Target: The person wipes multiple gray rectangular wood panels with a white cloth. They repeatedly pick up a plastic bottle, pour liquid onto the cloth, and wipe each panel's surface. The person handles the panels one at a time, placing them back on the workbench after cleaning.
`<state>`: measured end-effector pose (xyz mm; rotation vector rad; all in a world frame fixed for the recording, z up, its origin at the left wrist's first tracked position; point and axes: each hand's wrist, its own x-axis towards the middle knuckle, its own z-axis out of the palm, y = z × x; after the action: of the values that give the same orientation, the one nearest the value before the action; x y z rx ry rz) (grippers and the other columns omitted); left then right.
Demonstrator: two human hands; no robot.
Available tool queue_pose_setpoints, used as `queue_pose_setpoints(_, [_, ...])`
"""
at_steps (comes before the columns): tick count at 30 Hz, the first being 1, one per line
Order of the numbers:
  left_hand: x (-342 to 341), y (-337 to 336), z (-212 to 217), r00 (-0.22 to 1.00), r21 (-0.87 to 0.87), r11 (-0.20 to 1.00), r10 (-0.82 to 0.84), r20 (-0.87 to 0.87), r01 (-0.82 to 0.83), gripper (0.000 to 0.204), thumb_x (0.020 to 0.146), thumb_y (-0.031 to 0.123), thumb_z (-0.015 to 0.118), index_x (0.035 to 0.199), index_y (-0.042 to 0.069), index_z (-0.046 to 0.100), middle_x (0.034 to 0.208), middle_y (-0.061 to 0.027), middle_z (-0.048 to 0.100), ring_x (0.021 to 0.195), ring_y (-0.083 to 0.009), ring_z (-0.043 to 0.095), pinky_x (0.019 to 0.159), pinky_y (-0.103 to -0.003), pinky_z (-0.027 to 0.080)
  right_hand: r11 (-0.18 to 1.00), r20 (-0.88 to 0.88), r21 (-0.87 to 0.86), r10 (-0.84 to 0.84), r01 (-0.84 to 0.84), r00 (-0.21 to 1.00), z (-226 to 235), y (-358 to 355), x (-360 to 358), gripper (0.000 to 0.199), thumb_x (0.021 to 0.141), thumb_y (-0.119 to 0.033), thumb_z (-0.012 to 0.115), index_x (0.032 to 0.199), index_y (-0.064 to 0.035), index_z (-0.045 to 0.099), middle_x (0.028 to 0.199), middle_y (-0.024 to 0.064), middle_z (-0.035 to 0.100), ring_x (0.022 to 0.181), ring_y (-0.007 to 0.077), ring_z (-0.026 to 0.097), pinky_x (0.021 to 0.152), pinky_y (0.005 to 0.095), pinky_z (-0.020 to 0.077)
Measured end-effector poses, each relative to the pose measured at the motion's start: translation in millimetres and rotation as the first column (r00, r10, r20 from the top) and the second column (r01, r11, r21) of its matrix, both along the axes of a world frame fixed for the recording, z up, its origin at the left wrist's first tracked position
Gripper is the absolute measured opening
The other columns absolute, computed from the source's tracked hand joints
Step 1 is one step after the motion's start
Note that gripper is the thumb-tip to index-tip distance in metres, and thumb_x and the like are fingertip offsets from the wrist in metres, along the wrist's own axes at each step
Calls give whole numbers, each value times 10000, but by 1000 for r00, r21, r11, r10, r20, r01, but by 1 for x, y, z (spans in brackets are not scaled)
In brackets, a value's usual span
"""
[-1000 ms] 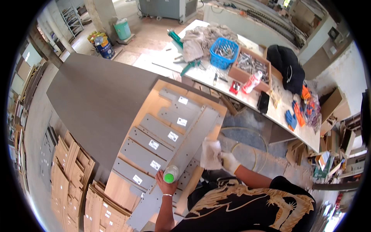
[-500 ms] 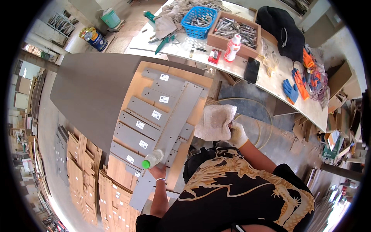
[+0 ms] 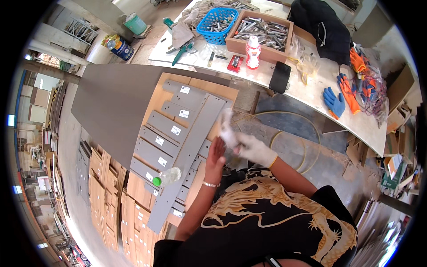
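Observation:
My right hand (image 3: 257,149), in a whitish work glove, grips a pale cloth (image 3: 227,130), now smeared by motion and bunched narrow. Close by its left side, my bare left hand (image 3: 215,156) is raised with the fingers stretched out and a band round the wrist; whether it touches the cloth I cannot tell. A clear plastic bottle with a green cap (image 3: 168,177) lies on its side, untouched, on a long grey panel (image 3: 189,147). That panel lies slantwise across several shorter grey boards (image 3: 167,123) with white labels, all on a wood-coloured board (image 3: 153,95).
Behind stands a white table (image 3: 307,95) with a blue basket (image 3: 218,27) and a wooden box (image 3: 258,33) of metal parts, a white-and-red bottle (image 3: 253,53), a phone (image 3: 280,76) and gloves (image 3: 333,103). A large dark sheet (image 3: 111,98) and stacked brown boards (image 3: 104,196) lie leftward.
My left hand has let go of the bottle and moved up and right to the cloth. The right hand has brought the cloth left, and it has crumpled from its spread shape.

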<state>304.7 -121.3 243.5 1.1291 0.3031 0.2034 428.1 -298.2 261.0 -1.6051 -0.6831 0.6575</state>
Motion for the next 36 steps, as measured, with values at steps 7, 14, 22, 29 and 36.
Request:
queue_pose_setpoints(7, [45, 9, 4, 988, -556, 831, -66, -142, -24, 539, 1097, 346, 539, 1524, 26, 464, 1490, -171, 573, 1369, -358, 558, 1165, -534, 439, 980, 269, 24, -194, 195, 943, 32, -43, -44, 521, 847, 0, 671, 1362, -80, 664, 1171, 157, 728, 1060, 321, 705, 972, 406, 561])
queue_pose_setpoints(14, [28, 30, 13, 975, -508, 840, -221, 3, 192, 532, 1030, 102, 631, 1534, 44, 471, 1522, -147, 563, 1399, -330, 547, 1186, -505, 424, 848, -75, -49, -530, 528, 844, 61, -45, -62, 435, 937, 116, 488, 1314, 24, 685, 1168, 101, 759, 1051, 167, 708, 927, 273, 545])
queue_pose_setpoints(22, [12, 37, 53, 763, 886, 348, -647, -9, 306, 863, 839, 63, 758, 1600, -37, 364, 1688, -307, 275, 1564, -449, 311, 1269, -450, 285, 598, -862, 252, -219, 761, 457, 22, 32, -88, 422, 1062, -263, 659, 1417, -45, 591, 1321, 89, 677, 1163, 219, 684, 974, 367, 575])
queue_pose_setpoints(29, [2, 46, 37, 854, 605, 676, -519, -13, 420, 559, 931, 245, 781, 1378, -44, 611, 1582, -303, 454, 1549, -417, 356, 1240, -486, 311, 494, -857, 311, -224, 812, 465, 17, 53, -121, 398, 1099, -352, 591, 1385, -77, 613, 1215, 56, 700, 1022, 164, 695, 841, 307, 585])
queue_pose_setpoints(36, [12, 28, 35, 961, 637, 735, -274, -36, 234, 240, 1034, 174, 625, 1150, -29, 682, 899, -149, 731, 775, -252, 681, 716, -379, 528, 424, -807, 157, -465, 892, 363, 36, 68, -131, 439, 1118, -363, 549, 1404, -35, 606, 1076, 38, 718, 854, 147, 687, 740, 288, 568])
